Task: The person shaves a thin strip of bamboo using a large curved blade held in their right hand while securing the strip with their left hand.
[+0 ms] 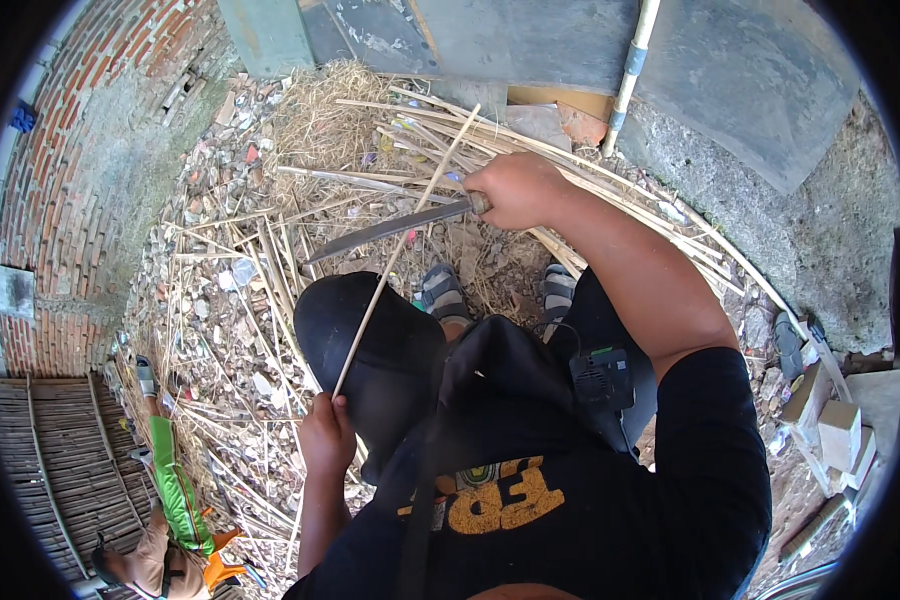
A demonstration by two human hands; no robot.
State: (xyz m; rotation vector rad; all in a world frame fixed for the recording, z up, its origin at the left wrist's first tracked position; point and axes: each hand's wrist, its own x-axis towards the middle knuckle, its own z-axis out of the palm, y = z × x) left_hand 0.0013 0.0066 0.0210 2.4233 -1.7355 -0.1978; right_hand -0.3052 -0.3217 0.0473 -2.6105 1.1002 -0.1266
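Observation:
My left hand (327,437) is closed round the lower end of a long, thin bamboo strip (370,310), low at the left of my body. From there the strip slants up and to the right, over my dark-clad left leg, its far end free. My right hand (518,190) grips the handle of a machete (370,238), held out ahead of me. The long blade points left and crosses the strip at about its middle. Whether the edge bites into the bamboo, I cannot tell.
Split bamboo strips (660,225) lie in a long pile ahead and to the right, beside dry straw (335,110). Rubble covers the ground. A brick wall (70,190) stands left, a pole (630,75) leans ahead, and pale blocks (840,435) lie right. Another person (175,485) is at lower left.

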